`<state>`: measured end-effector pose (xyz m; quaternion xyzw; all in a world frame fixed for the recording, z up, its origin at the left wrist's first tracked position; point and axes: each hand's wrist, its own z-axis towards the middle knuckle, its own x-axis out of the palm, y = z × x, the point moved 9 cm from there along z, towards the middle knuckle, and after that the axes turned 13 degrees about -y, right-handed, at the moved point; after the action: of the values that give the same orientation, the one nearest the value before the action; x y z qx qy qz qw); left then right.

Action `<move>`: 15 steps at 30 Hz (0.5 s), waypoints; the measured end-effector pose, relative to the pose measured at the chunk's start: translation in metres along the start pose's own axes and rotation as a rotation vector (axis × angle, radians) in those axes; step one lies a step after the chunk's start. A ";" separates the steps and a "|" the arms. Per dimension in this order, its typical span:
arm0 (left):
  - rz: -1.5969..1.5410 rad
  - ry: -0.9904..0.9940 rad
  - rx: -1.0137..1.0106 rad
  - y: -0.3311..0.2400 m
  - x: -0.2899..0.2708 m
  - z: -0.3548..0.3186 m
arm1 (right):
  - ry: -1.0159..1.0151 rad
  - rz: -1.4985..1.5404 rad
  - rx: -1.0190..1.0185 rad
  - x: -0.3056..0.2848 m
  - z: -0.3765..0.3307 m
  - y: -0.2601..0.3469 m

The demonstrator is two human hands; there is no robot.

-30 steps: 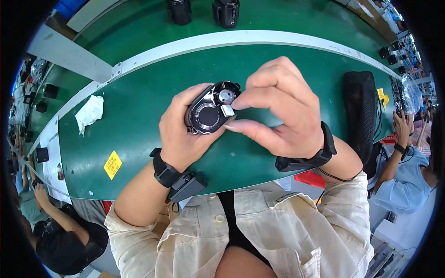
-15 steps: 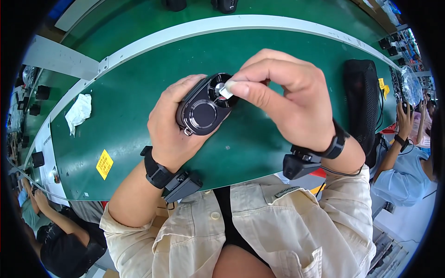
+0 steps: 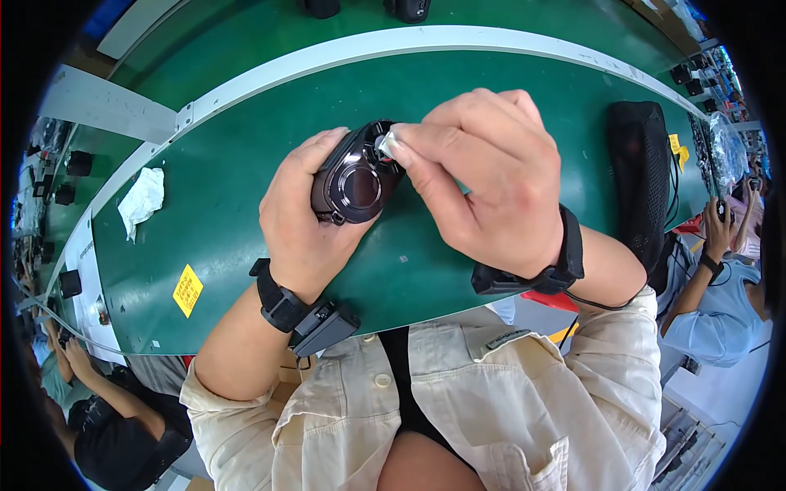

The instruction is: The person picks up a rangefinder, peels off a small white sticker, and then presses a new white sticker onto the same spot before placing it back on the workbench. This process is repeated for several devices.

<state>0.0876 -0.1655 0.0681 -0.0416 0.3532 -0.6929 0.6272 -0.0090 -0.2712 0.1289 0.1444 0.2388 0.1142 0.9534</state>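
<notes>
My left hand point(image 3: 301, 219) is wrapped around a glossy black rounded device point(image 3: 357, 186) and holds it above the green table. A shiny round disc and a small metal loop show on its upward face, with a recessed round opening at its far end. Between thumb and fingertips, my right hand point(image 3: 493, 182) pinches a small white scrap point(image 3: 386, 146) against that opening. Whether the scrap is paper or cloth I cannot tell. My right fingers partly cover the opening.
On the green table point(image 3: 409, 270) lie a crumpled white tissue point(image 3: 142, 199) and a yellow note point(image 3: 187, 290) at the left. A black mesh pouch point(image 3: 638, 180) rests at the right beside a cable. A white rail point(image 3: 409, 38) crosses the far side. Co-workers sit at both sides.
My right hand has rotated and shifted slightly left, its wrist swinging inward, with the scrap still at the opening. The device has tilted a little and moved slightly away from me.
</notes>
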 end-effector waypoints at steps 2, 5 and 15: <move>-0.024 -0.015 -0.026 0.001 0.000 0.000 | 0.046 -0.010 -0.066 0.002 0.001 0.004; -0.064 -0.045 -0.079 0.004 0.000 -0.001 | 0.101 0.093 0.003 -0.001 0.009 -0.011; -0.144 -0.017 -0.110 0.002 0.002 -0.002 | 0.492 0.892 0.589 0.053 -0.020 -0.041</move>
<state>0.0876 -0.1661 0.0651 -0.1070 0.3815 -0.7155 0.5754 0.0330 -0.2903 0.0763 0.4589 0.3909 0.4634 0.6495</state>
